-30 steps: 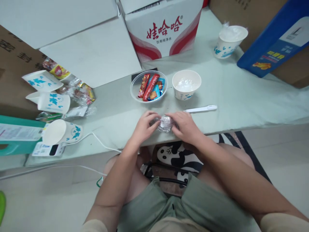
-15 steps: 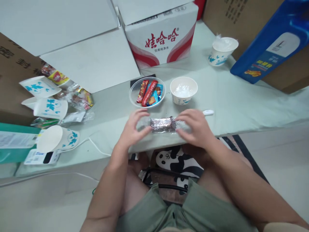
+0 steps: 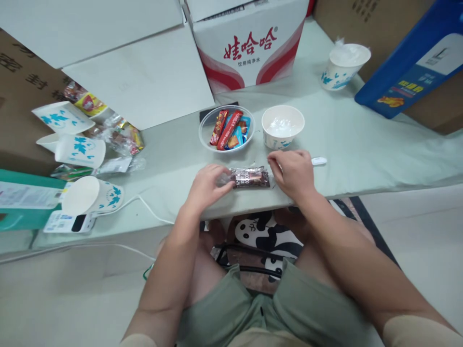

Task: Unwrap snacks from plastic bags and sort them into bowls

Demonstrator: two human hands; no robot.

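Fingers of the left hand [image 3: 207,187] curved half open around the left end of the wrapped bar [image 3: 251,178]; those of the right hand [image 3: 294,174] bunched near its right end, grip unclear. The bar lay near the front edge of the table [image 3: 376,144], which stretched on rightward.

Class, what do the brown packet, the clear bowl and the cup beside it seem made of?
Brown packet: probably plastic film, glossy; bright highlights.
Clear bowl: likely smooth plastic; see-through wall.
Cup: probably paper, fairly matte; dull white wall, blue print.
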